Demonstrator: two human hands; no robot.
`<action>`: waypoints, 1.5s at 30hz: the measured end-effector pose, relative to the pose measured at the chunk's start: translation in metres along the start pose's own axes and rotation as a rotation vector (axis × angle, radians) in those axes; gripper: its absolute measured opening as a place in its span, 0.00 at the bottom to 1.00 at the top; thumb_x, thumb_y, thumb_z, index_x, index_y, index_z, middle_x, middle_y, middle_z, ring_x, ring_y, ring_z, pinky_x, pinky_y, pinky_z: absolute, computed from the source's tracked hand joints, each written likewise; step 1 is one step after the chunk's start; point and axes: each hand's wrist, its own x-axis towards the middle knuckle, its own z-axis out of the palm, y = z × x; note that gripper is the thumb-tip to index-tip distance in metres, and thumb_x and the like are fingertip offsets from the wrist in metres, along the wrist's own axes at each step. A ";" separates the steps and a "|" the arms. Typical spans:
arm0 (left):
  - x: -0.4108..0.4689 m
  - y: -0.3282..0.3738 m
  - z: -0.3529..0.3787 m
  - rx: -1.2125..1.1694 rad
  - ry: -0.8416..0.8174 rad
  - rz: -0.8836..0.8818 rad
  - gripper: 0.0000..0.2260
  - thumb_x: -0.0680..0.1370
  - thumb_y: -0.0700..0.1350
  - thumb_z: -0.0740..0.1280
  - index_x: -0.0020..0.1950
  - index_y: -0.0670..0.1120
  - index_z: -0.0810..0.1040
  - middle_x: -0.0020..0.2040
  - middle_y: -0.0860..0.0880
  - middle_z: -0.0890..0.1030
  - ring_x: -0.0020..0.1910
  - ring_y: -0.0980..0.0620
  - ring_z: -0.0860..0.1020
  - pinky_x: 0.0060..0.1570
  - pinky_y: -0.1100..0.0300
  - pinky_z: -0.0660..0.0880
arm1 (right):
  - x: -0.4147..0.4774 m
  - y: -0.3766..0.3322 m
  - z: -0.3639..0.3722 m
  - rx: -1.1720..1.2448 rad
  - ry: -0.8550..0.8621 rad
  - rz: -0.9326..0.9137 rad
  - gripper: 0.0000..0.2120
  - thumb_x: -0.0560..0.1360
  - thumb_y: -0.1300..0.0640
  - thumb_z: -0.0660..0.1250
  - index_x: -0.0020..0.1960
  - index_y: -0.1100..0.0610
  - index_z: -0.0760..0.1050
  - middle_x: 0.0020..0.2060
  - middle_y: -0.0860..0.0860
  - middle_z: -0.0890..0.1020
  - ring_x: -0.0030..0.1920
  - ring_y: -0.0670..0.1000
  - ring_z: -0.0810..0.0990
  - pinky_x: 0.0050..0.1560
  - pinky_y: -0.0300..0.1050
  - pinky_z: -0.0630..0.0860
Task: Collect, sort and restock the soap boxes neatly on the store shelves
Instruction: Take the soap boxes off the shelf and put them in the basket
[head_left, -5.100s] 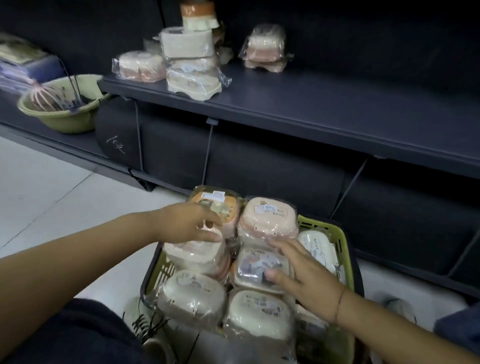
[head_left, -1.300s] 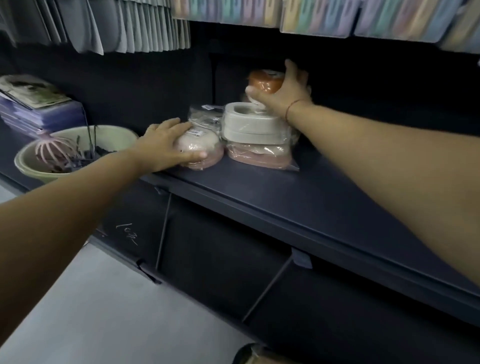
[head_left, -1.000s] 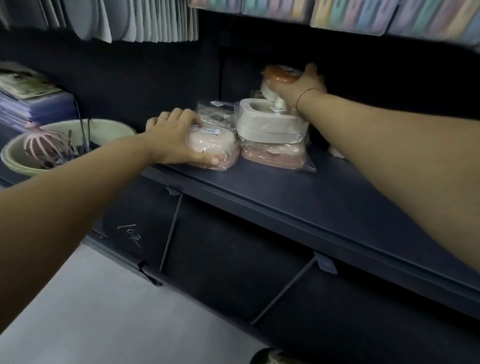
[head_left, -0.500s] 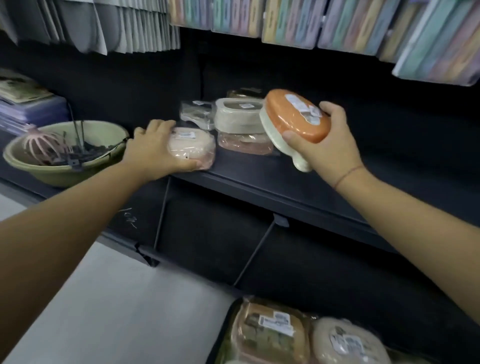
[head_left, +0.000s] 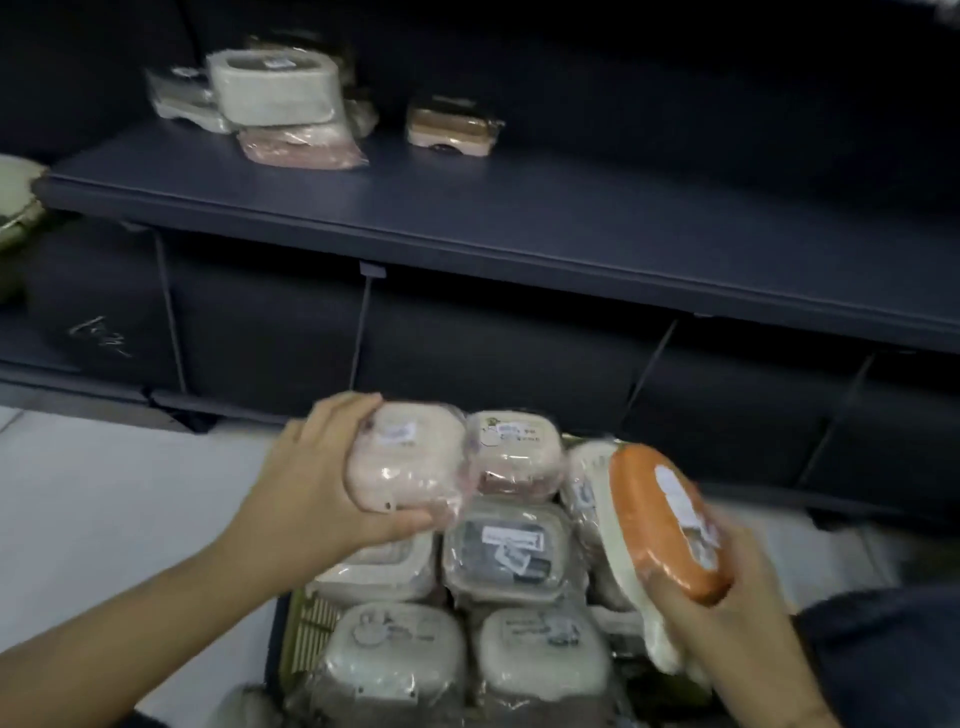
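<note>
Status: my read is collect/sort phase, restock barely started.

- Most soap boxes are packed in rows in the basket on the floor. That includes a cream box at the back, a dark box mid-row and two white boxes at the front.
- The shelf carries only a small cluster at its back left. A white box sits on a pink box, with a clear-wrapped pack just beside them. A brown box sits apart to the right.
- Nothing on the shelf is grouped by type or lined up. Sorting and neat placing are left, i.e. most of the job.

Hands:
- Left hand: closed around a wrapped pale pink box, fingers over the far edge, thumb along the near edge. It holds the box above the basket's back-left corner, next to the cream box. Cannot tell whether the two touch.
- Right hand: fingers curled round the lower end of an orange-lidded box. The box is tipped steeply on edge over the basket's right side.

Both hands are loaded; neither box is set down yet.
</note>
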 end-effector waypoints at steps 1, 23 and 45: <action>-0.006 0.005 0.014 0.029 -0.061 0.014 0.56 0.51 0.83 0.61 0.74 0.58 0.61 0.64 0.67 0.60 0.63 0.58 0.65 0.66 0.55 0.66 | -0.008 0.017 0.001 -0.082 -0.017 0.059 0.39 0.57 0.44 0.78 0.64 0.37 0.66 0.58 0.48 0.75 0.58 0.53 0.76 0.59 0.54 0.75; -0.015 0.023 0.072 0.255 -0.212 0.078 0.56 0.55 0.80 0.59 0.78 0.54 0.55 0.75 0.57 0.57 0.72 0.51 0.60 0.70 0.53 0.59 | 0.007 0.081 0.046 -0.556 -0.256 0.137 0.29 0.80 0.40 0.56 0.77 0.45 0.50 0.76 0.54 0.47 0.75 0.59 0.48 0.75 0.55 0.51; -0.043 -0.049 0.079 0.521 -0.619 0.047 0.53 0.55 0.83 0.28 0.75 0.59 0.28 0.77 0.54 0.29 0.75 0.48 0.28 0.75 0.44 0.34 | -0.032 0.014 0.030 0.591 -0.429 0.409 0.23 0.68 0.58 0.75 0.61 0.58 0.75 0.53 0.58 0.84 0.55 0.59 0.82 0.60 0.62 0.76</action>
